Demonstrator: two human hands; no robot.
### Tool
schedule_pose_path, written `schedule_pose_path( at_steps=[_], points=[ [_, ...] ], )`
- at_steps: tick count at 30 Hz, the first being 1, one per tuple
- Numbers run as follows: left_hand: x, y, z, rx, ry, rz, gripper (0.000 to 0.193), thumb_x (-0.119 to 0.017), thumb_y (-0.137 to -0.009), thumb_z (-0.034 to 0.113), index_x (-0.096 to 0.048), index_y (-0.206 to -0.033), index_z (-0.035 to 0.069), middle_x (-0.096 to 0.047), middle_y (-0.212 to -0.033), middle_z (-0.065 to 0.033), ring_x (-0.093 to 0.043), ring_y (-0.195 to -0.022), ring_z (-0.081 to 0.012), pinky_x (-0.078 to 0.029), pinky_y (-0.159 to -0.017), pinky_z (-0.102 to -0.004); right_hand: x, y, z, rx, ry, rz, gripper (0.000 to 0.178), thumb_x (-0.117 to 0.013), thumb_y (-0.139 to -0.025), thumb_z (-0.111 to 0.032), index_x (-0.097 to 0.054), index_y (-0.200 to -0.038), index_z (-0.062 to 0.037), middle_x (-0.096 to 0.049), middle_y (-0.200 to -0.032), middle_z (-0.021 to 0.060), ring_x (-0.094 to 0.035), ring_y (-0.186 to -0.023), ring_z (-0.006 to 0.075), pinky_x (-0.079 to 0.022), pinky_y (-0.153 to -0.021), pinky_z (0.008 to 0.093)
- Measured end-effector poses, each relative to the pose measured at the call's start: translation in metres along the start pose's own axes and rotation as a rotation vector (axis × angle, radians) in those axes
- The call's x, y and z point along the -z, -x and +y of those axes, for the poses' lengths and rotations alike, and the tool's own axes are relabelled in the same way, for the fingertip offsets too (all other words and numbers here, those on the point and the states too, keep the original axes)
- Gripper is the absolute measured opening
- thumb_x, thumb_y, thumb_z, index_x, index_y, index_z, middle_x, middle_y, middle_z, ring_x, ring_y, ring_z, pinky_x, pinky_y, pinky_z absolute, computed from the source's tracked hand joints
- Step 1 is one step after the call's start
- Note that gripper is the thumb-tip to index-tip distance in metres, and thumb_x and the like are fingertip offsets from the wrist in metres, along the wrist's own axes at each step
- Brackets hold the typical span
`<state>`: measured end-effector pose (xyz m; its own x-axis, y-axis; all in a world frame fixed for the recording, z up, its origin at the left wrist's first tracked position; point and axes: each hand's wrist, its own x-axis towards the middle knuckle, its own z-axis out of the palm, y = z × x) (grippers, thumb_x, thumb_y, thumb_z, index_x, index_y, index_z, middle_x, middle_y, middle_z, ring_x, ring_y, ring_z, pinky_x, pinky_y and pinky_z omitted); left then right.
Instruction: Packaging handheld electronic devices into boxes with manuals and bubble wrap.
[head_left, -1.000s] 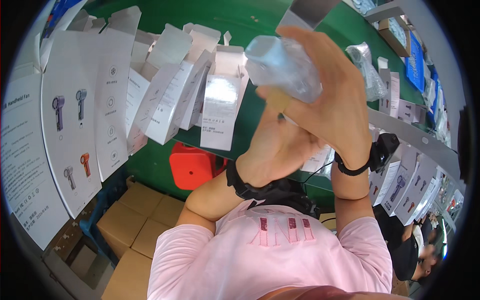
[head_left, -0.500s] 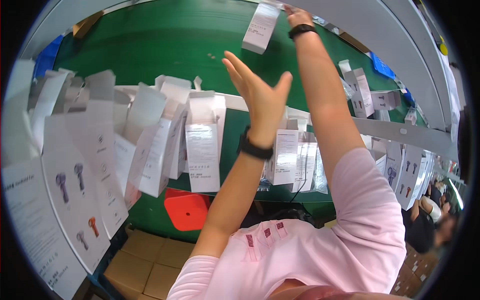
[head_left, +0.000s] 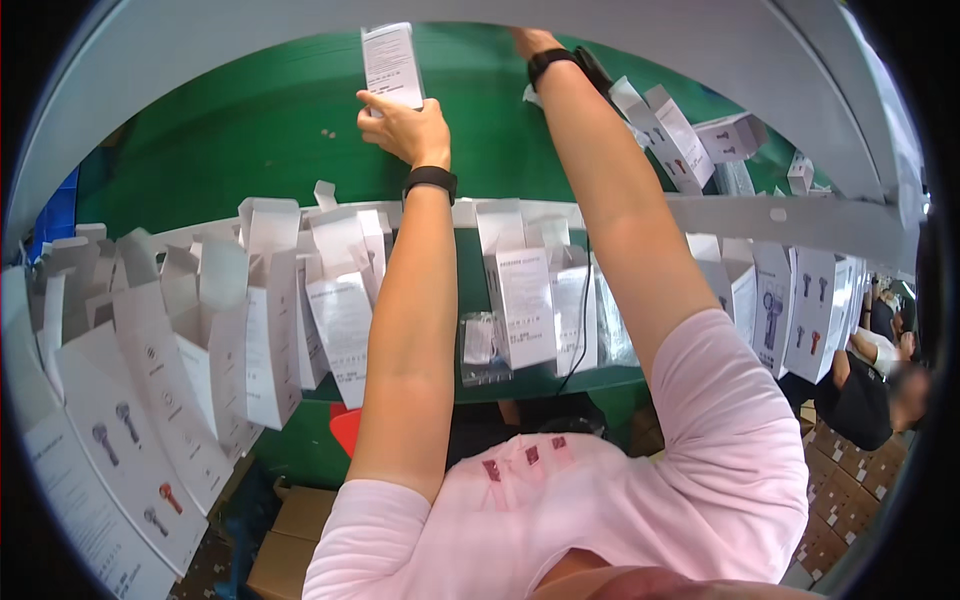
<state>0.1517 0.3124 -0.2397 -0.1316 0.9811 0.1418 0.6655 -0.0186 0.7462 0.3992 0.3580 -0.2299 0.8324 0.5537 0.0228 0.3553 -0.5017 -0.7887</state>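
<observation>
A white printed carton [head_left: 393, 68] lies at the far side of the green work surface. My left hand [head_left: 410, 132] grips its near end, thumb on the right side and fingers on the left. My right hand [head_left: 535, 42] reaches farther right, up to the grey beam along the top. Its fingers are cut off there, so what they hold, if anything, is hidden. Beside the right wrist is a dark object [head_left: 592, 70] whose kind I cannot make out. Each wrist wears a black band.
Open-flapped white boxes [head_left: 270, 330] stand in a row at left, with more boxes [head_left: 525, 300] in the middle and at right. Other cartons [head_left: 680, 145] lie at far right beyond a grey rail [head_left: 790, 213]. Below are a red stool [head_left: 345, 430] and brown cartons [head_left: 290, 530]. People sit at right.
The carton has moved left across the green surface. My left hand, open and empty before, now grips its near end. My right hand has shifted left, its fingers now out of sight.
</observation>
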Motion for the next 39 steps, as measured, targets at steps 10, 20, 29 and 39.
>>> schedule_pose_path(
  at_steps=[10,20,29,39],
  points=[
    [0.175,0.123,0.048,-0.019,0.716,-0.301,0.085,-0.072,-0.071,0.01,-0.025,-0.141,-0.006,-0.036,-0.13,-0.0244,-0.035,-0.124,-0.0399,-0.028,-0.107,-0.0467,0.093,0.151,0.063,-0.171,0.764,-0.135,0.058,-0.07,-0.07,-0.031,-0.057,-0.122,-0.008,-0.058,-0.122,0.0177,-0.052,-0.119,0.0397,-0.039,-0.099,0.0534],
    [0.3,0.259,-0.044,-0.014,0.174,-0.43,0.092,-0.08,-0.07,0.012,-0.027,-0.144,-0.003,-0.038,-0.132,-0.0231,-0.038,-0.122,-0.0385,-0.033,-0.102,-0.0437,0.122,0.185,0.004,-0.655,-1.005,-0.754,0.049,-0.057,-0.081,-0.024,-0.046,-0.125,-0.0039,-0.062,-0.096,0.0143,-0.064,-0.075,0.0271,-0.054,-0.055,0.0325],
    [0.247,0.271,-0.096,-0.054,0.066,-0.44,0.095,-0.081,-0.072,0.016,-0.024,-0.145,-0.004,-0.033,-0.137,-0.0239,-0.036,-0.125,-0.0403,-0.032,-0.105,-0.046,-0.005,0.086,-0.061,-0.287,-0.493,-0.211,0.057,-0.068,-0.075,-0.032,-0.054,-0.119,0.0011,-0.06,-0.112,0.015,-0.063,-0.085,0.0281,-0.052,-0.065,0.0472],
    [0.254,0.271,-0.091,-0.142,0.048,-0.45,0.102,-0.081,-0.072,0.02,-0.016,-0.147,-0.006,-0.015,-0.151,-0.0284,-0.016,-0.14,-0.0462,-0.021,-0.112,-0.0541,-0.081,0.071,-0.063,0.273,-0.288,-0.338,0.084,-0.077,-0.07,-0.023,-0.034,-0.137,0.0048,-0.049,-0.128,0.0315,-0.049,-0.122,0.0411,-0.041,-0.101,0.0501]
  ],
)
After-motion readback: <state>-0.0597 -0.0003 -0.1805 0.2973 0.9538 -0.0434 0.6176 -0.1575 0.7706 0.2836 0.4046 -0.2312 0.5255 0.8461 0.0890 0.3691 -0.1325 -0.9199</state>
